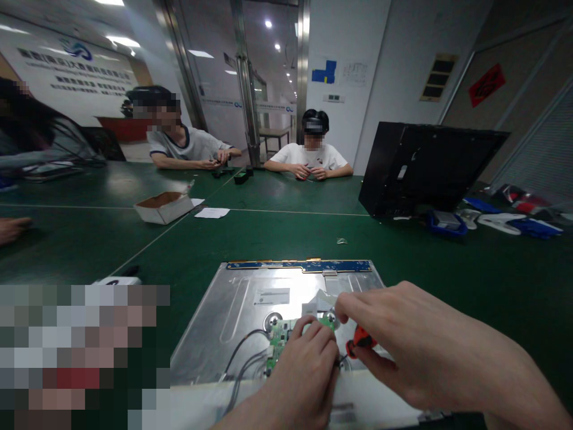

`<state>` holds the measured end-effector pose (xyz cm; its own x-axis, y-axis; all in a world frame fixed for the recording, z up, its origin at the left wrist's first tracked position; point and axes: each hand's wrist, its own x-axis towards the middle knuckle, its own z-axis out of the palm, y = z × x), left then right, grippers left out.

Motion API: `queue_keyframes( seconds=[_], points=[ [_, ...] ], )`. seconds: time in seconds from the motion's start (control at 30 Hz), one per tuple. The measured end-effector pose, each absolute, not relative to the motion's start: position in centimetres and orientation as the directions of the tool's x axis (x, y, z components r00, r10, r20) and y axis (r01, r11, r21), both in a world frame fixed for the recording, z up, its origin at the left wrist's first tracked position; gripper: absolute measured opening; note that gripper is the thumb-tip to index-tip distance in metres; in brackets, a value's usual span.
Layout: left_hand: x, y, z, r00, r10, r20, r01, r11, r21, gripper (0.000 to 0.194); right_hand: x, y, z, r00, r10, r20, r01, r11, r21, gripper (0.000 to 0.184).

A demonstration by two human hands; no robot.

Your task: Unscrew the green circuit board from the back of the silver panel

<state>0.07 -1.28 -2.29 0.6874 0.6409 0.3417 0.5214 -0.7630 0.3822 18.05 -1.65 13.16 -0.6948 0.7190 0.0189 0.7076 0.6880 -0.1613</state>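
Note:
A silver metal display panel (233, 316) lies back side up on the green table (277, 239) in front of me, with a blue circuit strip (299, 265) along its far edge. A small green circuit board (280, 337) sits near its middle, with grey cables (244, 358) running from it. My left hand (304, 364) rests on the board with its fingers curled down, pressing it. My right hand (398, 334) is closed on a small red and black screwdriver (360, 343), whose tip points at the board beside my left fingers.
A black monitor shell (425, 167) stands at the right, with blue and white parts (492, 221) beside it. An open cardboard box (163, 207) and a paper slip (212, 212) lie further back. Two people sit at the far side; another hand (13, 228) shows at left.

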Motion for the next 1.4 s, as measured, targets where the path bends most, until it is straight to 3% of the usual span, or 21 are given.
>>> queue_keyframes(
  seconds=[0.23, 0.5, 0.6, 0.77, 0.87, 1.07, 1.23, 1.4],
  points=[
    [0.1, -1.2, -2.4, 0.683, 0.648, 0.337, 0.55, -0.76, 0.347, 0.012, 17.8, -1.4, 13.1, -0.641, 0.766, -0.047, 0.757, 0.622, -0.199, 0.006],
    [0.3, -1.1, -3.2, 0.678, 0.648, 0.346, 0.569, -0.761, 0.31, 0.009, 18.0, -1.8, 13.3, -0.69, 0.723, 0.019, 0.711, 0.684, -0.164, 0.016],
    [0.3, -1.1, -3.1, 0.675, 0.649, 0.351, 0.561, -0.76, 0.328, 0.008, 17.9, -1.7, 13.1, -0.658, 0.753, -0.002, 0.742, 0.647, -0.177, 0.012],
    [0.2, -1.2, -2.9, 0.683, 0.649, 0.337, 0.555, -0.76, 0.338, 0.012, 17.6, -1.3, 13.0, -0.644, 0.765, -0.003, 0.763, 0.641, -0.087, 0.014],
    [0.2, -1.2, -2.8, 0.676, 0.654, 0.341, 0.558, -0.756, 0.342, 0.012, 17.7, -1.4, 13.2, -0.672, 0.74, 0.002, 0.735, 0.668, -0.117, 0.003],
    [0.1, -1.2, -2.6, 0.698, 0.643, 0.316, 0.56, -0.765, 0.319, 0.015, 17.7, -1.6, 13.4, -0.703, 0.711, -0.01, 0.697, 0.686, -0.211, 0.012],
    [0.1, -1.1, -2.7, 0.692, 0.644, 0.325, 0.559, -0.764, 0.323, 0.012, 17.5, -1.3, 13.2, -0.679, 0.733, -0.04, 0.728, 0.666, -0.162, 0.002],
    [0.2, -1.2, -2.6, 0.695, 0.648, 0.312, 0.569, -0.761, 0.312, 0.014, 17.6, -1.7, 13.5, -0.705, 0.709, -0.014, 0.696, 0.688, -0.207, 0.012]
  ],
)
